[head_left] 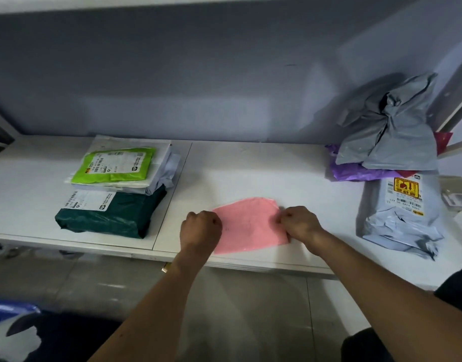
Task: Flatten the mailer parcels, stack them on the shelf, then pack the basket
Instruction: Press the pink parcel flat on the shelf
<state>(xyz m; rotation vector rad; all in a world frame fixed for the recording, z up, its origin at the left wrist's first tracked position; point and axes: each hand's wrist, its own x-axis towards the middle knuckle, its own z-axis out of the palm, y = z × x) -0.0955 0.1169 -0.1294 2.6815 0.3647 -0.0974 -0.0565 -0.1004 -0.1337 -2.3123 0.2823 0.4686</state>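
Task item: one flat pink plastic mailer parcel (246,226) lies on the white shelf (250,168), centre, close to the front edge. It is thin and smooth, with an uneven, rounded far edge and faint creases.

Left hand (201,227): clenched at the mailer's left edge. Its fingertips are hidden, so a grip cannot be confirmed. Right hand (300,223): fingers curled, pinching the mailer's right edge.

Left of the mailer, well apart, is a stack: a lime-green labelled mailer (114,165) on top of pale mailers, with a dark green wrapped parcel (112,215) at the bottom. To the right, crumpled grey plastic mailers (391,131) are heaped on a purple plastic mailer (355,172). Just in front of that heap lies a wrinkled grey parcel with a yellow label (399,212).
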